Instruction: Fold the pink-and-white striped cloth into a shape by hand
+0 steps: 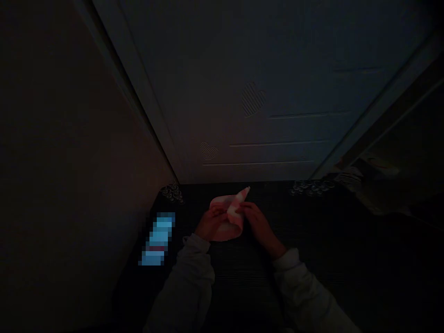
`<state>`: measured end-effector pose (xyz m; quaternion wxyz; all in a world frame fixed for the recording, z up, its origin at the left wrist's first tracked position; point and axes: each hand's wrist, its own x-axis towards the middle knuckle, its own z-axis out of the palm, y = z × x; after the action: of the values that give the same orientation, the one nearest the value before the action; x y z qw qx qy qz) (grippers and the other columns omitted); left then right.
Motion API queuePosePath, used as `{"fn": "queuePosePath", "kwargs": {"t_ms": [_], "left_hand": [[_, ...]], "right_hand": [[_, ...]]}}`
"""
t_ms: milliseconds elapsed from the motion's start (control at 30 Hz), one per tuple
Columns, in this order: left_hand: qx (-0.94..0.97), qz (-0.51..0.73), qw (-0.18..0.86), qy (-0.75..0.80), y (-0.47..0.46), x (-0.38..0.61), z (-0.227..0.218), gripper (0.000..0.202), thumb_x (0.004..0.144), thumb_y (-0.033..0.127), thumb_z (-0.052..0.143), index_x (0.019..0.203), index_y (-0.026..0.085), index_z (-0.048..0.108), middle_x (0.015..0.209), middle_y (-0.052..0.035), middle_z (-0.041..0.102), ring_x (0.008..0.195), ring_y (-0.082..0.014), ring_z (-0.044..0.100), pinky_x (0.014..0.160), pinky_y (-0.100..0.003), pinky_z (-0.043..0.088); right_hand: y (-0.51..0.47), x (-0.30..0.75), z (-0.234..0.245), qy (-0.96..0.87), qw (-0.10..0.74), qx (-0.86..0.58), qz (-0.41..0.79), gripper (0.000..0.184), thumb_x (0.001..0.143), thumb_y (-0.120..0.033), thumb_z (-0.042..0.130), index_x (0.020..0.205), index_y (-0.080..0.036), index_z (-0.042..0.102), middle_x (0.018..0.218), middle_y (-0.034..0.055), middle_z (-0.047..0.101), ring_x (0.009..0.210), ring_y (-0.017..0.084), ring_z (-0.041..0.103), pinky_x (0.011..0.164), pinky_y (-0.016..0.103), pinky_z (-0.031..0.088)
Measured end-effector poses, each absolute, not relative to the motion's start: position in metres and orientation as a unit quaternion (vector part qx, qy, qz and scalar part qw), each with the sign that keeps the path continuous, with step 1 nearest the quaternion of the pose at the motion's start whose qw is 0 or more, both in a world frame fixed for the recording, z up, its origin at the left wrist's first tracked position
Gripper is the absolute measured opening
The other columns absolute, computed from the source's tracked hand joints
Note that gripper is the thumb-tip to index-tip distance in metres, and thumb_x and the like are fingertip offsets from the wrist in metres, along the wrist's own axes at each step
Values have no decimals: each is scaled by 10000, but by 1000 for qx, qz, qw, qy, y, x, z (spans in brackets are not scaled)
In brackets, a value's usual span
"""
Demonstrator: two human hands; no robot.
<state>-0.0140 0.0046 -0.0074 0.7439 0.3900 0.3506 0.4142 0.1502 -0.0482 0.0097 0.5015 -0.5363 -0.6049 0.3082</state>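
Note:
The scene is very dark. A small pink and white piece of cloth (227, 217) lies on a dark ribbed table (312, 240) near its far edge. My left hand (208, 225) grips the cloth's left side with fingers curled. My right hand (256, 222) pinches the cloth's right side, where a pale striped corner sticks up. Both arms wear light long sleeves.
A glowing blue screen (157, 238), blurred out, lies on the table to the left of my hands. Small piles of shiny clear rings (172, 192) (310, 187) sit at the far corners. A pale panel with heart shapes (253, 99) rises behind the table.

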Motion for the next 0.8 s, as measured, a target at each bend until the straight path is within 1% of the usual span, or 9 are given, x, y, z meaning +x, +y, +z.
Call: {"fn": "queuePosePath", "kwargs": {"t_ms": [100,167,267,367,500,567,667,733,800], "left_hand": [[380,421,747,346,2,-13,-5,228,556,164,718,748,119,604,736,-22,617,726,-142,574,766,-310,413],[368,418,760,336,0,-12,-1,232,551,165,723,749,120,610,763,-33,625,753,-153,577,781,-318,411],[358,408,777,319,-4,-11,6,246,547,175,730,760,119,619,808,-53,635,787,-171,581,796,-330,409],[359,408,778,315,-6,-12,8,251,555,177,727,772,118,618,818,-59,639,777,-173,584,780,-332,416],[361,401,777,326,-5,-13,7,247,574,199,711,794,129,623,812,-50,635,758,-160,579,738,-311,425],[366,404,765,343,-3,-14,5,252,558,209,716,781,133,627,779,-38,633,735,-148,572,722,-294,420],[380,403,748,366,-1,-15,3,267,536,232,722,765,130,631,750,-28,626,713,-135,558,715,-280,408],[394,393,743,371,-1,-16,1,274,534,246,721,763,127,631,743,-26,620,702,-129,550,709,-276,402],[408,383,743,367,-2,-16,-1,281,536,254,718,770,127,629,741,-24,614,695,-127,544,703,-276,398]], "right_hand": [[-49,147,7,-648,480,-538,247,238,806,-355,437,884,-186,586,1043,80,539,1009,184,497,879,321,388],[-50,145,6,-661,464,-548,218,259,777,-369,490,946,-185,558,1020,83,561,986,195,510,856,333,399],[-52,142,10,-674,431,-569,191,327,764,-399,510,1016,-193,536,1024,79,589,971,206,527,850,352,394],[-54,139,16,-695,399,-564,198,309,780,-400,490,1009,-203,556,1018,69,611,957,201,543,847,350,392],[-56,135,22,-688,398,-545,269,321,797,-409,454,1038,-211,528,1055,57,596,955,177,550,795,302,425],[-57,135,24,-668,391,-554,306,320,792,-423,453,1006,-197,524,990,57,614,867,165,579,706,269,447],[-58,135,25,-637,366,-591,334,330,770,-474,459,891,-178,538,776,35,632,654,140,582,537,226,418],[-59,137,25,-632,350,-612,323,352,753,-509,463,838,-176,539,697,21,619,584,130,560,486,213,380],[-58,139,24,-647,333,-623,289,358,738,-522,476,806,-177,541,681,20,612,574,130,549,483,213,362]]}}
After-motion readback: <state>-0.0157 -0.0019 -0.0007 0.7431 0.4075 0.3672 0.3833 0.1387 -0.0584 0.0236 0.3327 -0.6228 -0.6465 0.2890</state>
